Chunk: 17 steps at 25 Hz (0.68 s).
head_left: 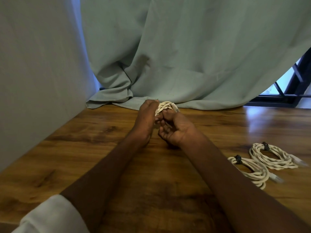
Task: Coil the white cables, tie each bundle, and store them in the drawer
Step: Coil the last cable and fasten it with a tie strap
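Head view of a wooden table (101, 148) set against a pale green curtain (185, 56). Both forearms reach toward the far edge of the table. The left hand (145, 118) has its fingers curled round a coiled white cable (165, 105), held just above the tabletop near the curtain hem. The right hand (175, 130), palm up, meets the left hand; its thumb and fingertips pinch the near side of the same coil, with the remaining fingers loosely curled. At near right, two finished bundles lie on the table just beside one another: a nearer bundle (252, 172) and a farther bundle (272, 157), each cinched by a dark tie. A white sleeve (50, 216) shows at near left.
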{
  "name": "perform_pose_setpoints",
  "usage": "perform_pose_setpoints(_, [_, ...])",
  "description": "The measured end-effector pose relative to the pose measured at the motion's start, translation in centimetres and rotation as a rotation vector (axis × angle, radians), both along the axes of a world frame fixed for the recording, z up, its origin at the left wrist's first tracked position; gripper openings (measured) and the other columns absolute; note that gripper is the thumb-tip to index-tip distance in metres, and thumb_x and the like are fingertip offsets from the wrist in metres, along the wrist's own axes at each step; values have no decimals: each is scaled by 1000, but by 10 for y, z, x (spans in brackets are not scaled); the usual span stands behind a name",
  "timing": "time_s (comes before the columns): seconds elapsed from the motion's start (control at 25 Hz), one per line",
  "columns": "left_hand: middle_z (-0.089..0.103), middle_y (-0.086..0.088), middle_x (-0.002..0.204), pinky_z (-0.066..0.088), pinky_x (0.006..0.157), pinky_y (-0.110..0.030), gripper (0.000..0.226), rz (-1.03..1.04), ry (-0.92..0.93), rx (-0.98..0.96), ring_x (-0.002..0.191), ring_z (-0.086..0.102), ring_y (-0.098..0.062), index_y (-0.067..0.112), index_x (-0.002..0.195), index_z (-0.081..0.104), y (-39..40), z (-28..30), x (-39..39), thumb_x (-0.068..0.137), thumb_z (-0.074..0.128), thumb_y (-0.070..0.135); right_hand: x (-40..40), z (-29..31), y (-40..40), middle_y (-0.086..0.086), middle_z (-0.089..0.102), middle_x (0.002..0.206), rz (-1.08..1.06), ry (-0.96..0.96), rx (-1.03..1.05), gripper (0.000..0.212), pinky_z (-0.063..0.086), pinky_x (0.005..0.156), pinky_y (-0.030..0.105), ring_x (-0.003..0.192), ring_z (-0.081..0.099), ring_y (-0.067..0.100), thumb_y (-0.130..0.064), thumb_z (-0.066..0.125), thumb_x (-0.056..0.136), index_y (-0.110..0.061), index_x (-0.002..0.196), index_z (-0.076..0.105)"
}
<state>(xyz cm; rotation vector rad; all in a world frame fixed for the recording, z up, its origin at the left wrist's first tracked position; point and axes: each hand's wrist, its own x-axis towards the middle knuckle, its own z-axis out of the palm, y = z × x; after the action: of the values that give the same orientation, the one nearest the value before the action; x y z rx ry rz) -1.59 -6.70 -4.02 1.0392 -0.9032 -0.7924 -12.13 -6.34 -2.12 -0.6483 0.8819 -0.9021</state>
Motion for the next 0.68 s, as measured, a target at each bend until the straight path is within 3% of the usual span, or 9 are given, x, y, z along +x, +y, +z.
perform_pose_setpoints(0.16, [62, -5, 73, 43, 53, -26, 8, 87, 53, -94, 52, 55, -8, 19, 92, 61, -1, 3, 9, 95, 61, 26, 8, -7, 3, 0, 80, 89, -189, 184, -262, 15, 56, 68, 28, 80, 70, 12, -11, 77, 91, -22, 100, 82])
perform_pose_setpoints(0.32, [58, -2, 65, 38, 45, -22, 4, 145, 99, -129, 43, 50, -5, 13, 97, 58, 1, 6, 17, 100, 58, 16, 10, -5, 13, 10, 80, 90, -276, 104, -528, 19, 57, 62, 25, 74, 73, 16, 2, 77, 86, -11, 99, 80])
perform_pose_setpoints(0.52, [56, 0, 59, 39, 46, -22, 6, 161, 123, -140, 43, 48, -6, 14, 94, 57, 2, 6, 19, 100, 58, 14, 8, -5, 9, 9, 81, 99, -214, 163, -783, 29, 63, 87, 33, 94, 79, 19, 10, 74, 87, -4, 112, 78])
perform_pose_setpoints(0.68, [55, 3, 54, 39, 47, -22, 7, 163, 156, -129, 41, 48, -6, 14, 93, 56, 3, 7, 21, 100, 59, 14, 8, -10, 5, 10, 81, 102, -200, 148, -845, 30, 63, 91, 36, 98, 78, 20, 11, 72, 88, -2, 115, 77])
